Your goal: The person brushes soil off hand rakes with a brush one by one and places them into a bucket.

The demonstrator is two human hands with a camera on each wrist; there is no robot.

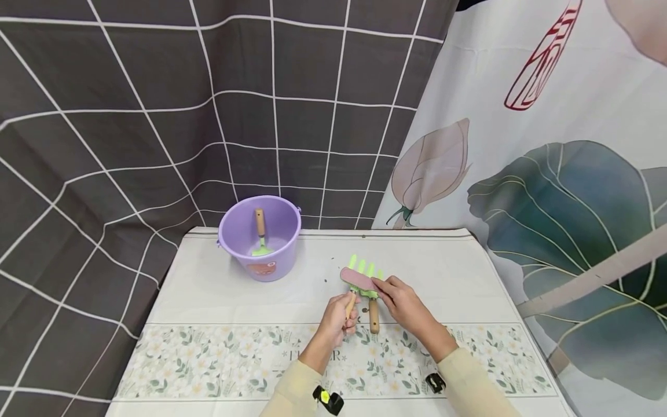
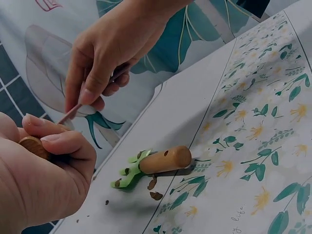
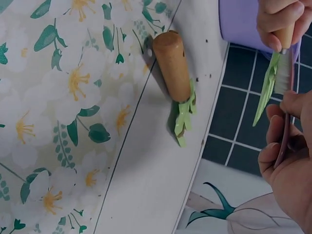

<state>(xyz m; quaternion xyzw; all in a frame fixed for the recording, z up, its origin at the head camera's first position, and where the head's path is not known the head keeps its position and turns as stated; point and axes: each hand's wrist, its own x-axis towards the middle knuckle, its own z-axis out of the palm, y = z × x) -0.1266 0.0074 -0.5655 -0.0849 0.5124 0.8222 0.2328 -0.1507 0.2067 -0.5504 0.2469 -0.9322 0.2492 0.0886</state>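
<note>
My left hand point(image 1: 334, 319) grips the wooden handle point(image 1: 351, 304) of a small green garden tool, held above the table. Its green head point(image 3: 266, 92) shows side-on in the right wrist view. A pink-backed brush point(image 1: 356, 278) with white bristles point(image 3: 282, 73) is held by my right hand point(image 1: 409, 304). The bristles lie against or very close to the green head; exact contact is hard to tell. Below, a green hand rake point(image 2: 168, 160) with a wooden handle lies on the table, brown bits stuck on its tines.
A purple bucket point(image 1: 283, 263) stands at the table's back left, with a green tool with a wooden handle point(image 1: 260, 223) inside. Brown crumbs point(image 2: 156, 195) are scattered on the white, flower-printed tablecloth point(image 1: 219, 359). Dark checked and printed curtains point(image 1: 307, 69) hang behind.
</note>
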